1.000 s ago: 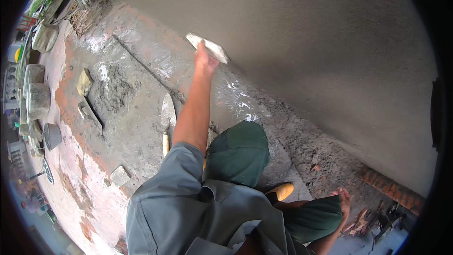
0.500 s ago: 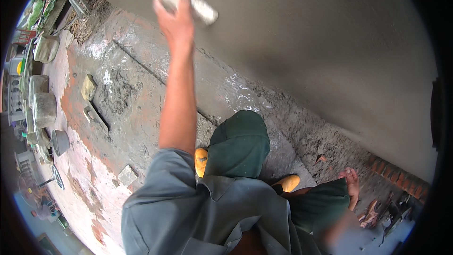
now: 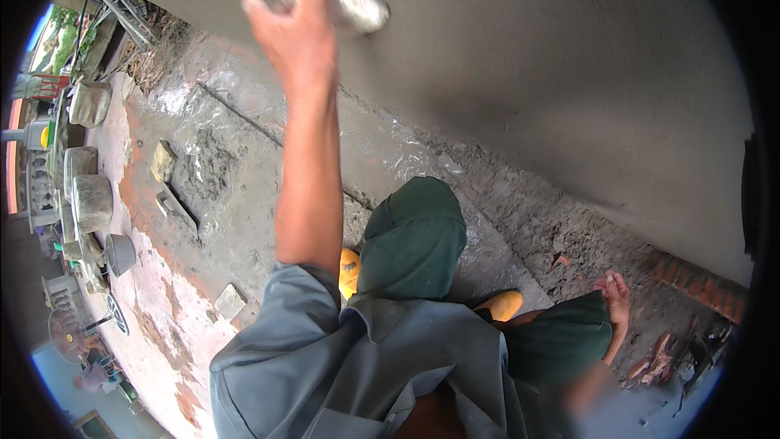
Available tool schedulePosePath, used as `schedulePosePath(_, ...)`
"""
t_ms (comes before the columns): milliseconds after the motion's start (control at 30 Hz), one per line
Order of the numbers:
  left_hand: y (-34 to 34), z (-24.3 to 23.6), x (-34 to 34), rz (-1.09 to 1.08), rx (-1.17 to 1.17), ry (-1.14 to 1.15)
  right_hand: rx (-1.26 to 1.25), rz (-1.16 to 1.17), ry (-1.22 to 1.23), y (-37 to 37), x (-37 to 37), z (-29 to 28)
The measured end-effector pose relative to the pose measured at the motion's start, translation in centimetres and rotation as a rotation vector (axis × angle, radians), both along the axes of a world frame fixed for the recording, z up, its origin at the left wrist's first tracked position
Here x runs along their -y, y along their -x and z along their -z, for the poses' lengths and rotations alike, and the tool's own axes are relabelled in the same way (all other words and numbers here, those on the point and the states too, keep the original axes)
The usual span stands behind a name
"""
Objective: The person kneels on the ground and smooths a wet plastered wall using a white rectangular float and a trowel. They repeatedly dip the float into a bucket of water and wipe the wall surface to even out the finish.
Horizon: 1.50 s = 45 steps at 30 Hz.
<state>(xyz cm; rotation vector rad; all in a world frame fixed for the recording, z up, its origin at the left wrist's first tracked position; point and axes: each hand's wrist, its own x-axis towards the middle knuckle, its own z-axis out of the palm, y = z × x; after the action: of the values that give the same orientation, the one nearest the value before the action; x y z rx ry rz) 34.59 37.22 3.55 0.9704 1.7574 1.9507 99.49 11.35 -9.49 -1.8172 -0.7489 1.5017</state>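
Note:
My left hand (image 3: 294,36) reaches up and grips a pale, rough-faced plastering float (image 3: 349,2), thumb and fingers spread around its near side. The float lies against a smooth grey plastered wall (image 3: 528,57); its far edge runs out of the picture. Low at the right, my right hand (image 3: 615,299) hangs beside my bent knee, fingers loosely bent and nothing visible in them. A trowel (image 3: 180,211) with a dark blade rests on the wet floor to the left, close to a yellowish block (image 3: 163,162).
Wet mortar covers the floor (image 3: 236,219). Rubble (image 3: 585,236) runs along the wall's foot towards a brick edge (image 3: 700,284). Several containers, among them a grey bucket (image 3: 119,254), stand at the left. A small square slab (image 3: 231,302) lies nearer me. A fan (image 3: 69,335) stands farther left.
My left hand and the float have shifted a little to the left along the wall. The right hand's fingers look more bent. The whole view has tilted slightly.

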Motion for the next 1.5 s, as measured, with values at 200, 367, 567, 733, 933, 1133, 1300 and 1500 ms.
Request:
schedulePosePath(200,-0.5,0.2,0.2,-0.147,-0.510,-0.086,0.138,-0.036,0.038,-0.3,-0.8,0.6)
schedulePosePath(367,-4.9,13.2,2.0,0.160,0.532,0.455,0.124,-0.038,0.004,-0.4,0.4,0.2)
schedulePosePath(567,-5.0,9.7,2.4,0.148,0.472,0.188,0.114,-0.069,0.008,-1.8,1.2,-0.1)
schedulePosePath(733,3.7,0.3,-2.3,-0.177,-0.119,-0.153,0.043,0.008,-0.018,-1.7,1.9,0.1)
schedulePosePath(933,14.2,5.1,-6.5,-0.118,0.150,0.073,0.110,0.001,-0.002,-1.9,2.9,-0.7)
schedulePosePath(1133,3.9,21.5,-1.6,0.124,0.683,0.468,0.015,0.097,0.011,-0.9,3.9,-1.6)
schedulePosePath(1300,3.1,21.6,-1.6,0.005,0.604,0.299,0.024,0.128,0.053,0.2,3.4,-2.4)
schedulePosePath(1500,17.6,15.5,-7.3,-0.053,0.403,0.077,0.177,0.171,0.134,0.7,4.2,-3.1)
